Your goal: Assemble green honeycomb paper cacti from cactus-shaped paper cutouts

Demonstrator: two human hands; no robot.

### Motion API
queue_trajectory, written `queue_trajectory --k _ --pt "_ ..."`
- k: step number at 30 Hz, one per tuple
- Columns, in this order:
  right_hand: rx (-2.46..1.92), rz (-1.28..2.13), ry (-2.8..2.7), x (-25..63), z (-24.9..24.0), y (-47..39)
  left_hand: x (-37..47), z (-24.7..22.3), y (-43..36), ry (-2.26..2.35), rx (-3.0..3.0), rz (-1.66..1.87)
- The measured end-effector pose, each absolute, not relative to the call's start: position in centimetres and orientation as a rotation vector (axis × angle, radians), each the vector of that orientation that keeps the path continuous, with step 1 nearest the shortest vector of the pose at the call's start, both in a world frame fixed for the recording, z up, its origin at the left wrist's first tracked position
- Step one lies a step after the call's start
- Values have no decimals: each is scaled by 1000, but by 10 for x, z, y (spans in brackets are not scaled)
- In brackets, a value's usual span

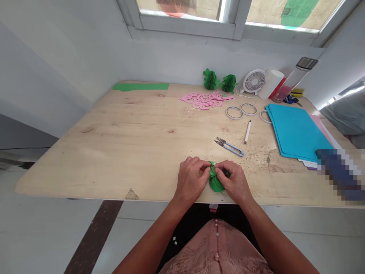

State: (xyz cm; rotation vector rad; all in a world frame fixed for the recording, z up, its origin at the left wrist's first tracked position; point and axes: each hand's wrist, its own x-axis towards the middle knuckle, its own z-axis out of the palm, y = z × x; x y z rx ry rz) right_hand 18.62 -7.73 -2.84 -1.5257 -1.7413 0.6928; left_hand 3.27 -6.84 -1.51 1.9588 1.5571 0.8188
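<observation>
Near the table's front edge, a green layered paper craft (216,184) is pinched between my two hands. My left hand (192,178) grips its upper left part between thumb and forefinger. From the other side, my right hand (232,179) pinches the upper right part, its fingers curled. The lower part of the craft fans out in rounded leaves below my fingertips. Just beyond my right hand lie thread snips (230,147) with blue handles, their blades toward the left. A white pen (248,132) rests farther back on the right.
Pink paper cutouts (205,99) are heaped at the back, before two green paper crafts (211,80). Rolls of tape (234,112), a small white fan (254,81) and a tilted bottle (295,80) stand or lie at right. Blue sheets (299,131) are stacked near a green strip-free corner.
</observation>
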Motion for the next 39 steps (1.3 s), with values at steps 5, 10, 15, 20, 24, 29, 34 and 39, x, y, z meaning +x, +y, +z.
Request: queue_trajectory --k 5,10,15,20,24,29,34,39 --pt "-1523 679 -1772 184 -27 -77 35 -16 -69 1588 1937 810" --pt "-1535 657 -1807 182 -24 -77 34 -16 -68 1573 1882 833" --pt "-1530 658 -1800 182 -25 -77 34 -15 -66 1526 1825 876" --pt "-1540 675 -1784 183 -25 -76 34 -14 -66 1514 1784 875" --pt "-1546 687 -1778 182 -25 -76 35 -14 -65 1512 1783 883" --pt "-1549 687 -1769 181 -25 -76 37 -13 -66 1546 1819 864" --pt "-1557 689 -1752 181 -26 -76 41 -14 -70 1612 1876 834" --pt "-1558 703 -1722 181 -27 -77 41 -18 -73 1646 1851 894"
